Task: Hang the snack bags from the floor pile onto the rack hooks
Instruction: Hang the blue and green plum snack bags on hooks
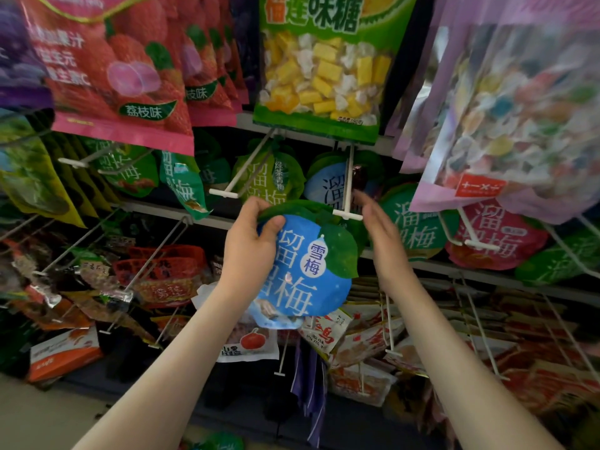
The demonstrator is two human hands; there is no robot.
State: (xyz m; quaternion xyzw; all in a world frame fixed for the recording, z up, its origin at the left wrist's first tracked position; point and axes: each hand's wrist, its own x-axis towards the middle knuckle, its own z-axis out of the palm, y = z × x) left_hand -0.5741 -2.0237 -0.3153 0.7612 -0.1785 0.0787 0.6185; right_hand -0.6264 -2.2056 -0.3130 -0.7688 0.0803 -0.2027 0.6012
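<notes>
Snack bag (305,274), blue and round, is at frame centre, its top gripped by the left hand (250,245). The right hand (380,228), fingers straight, holds nothing beside the white hook (347,215) tip. A green candy bag (324,60) hangs above.

Single view here, riding on the person's head, wide-angle, facing forward and a little down into the rack hooks (348,177). It's close in: both forearms climb from the bottom edge, the left hand (250,245) grips the blue bag (308,271) dead centre, the right hand (383,235) is beside it, hanging bags (321,66) crowd the top edge, and floor (39,414) shows lower left.
</notes>
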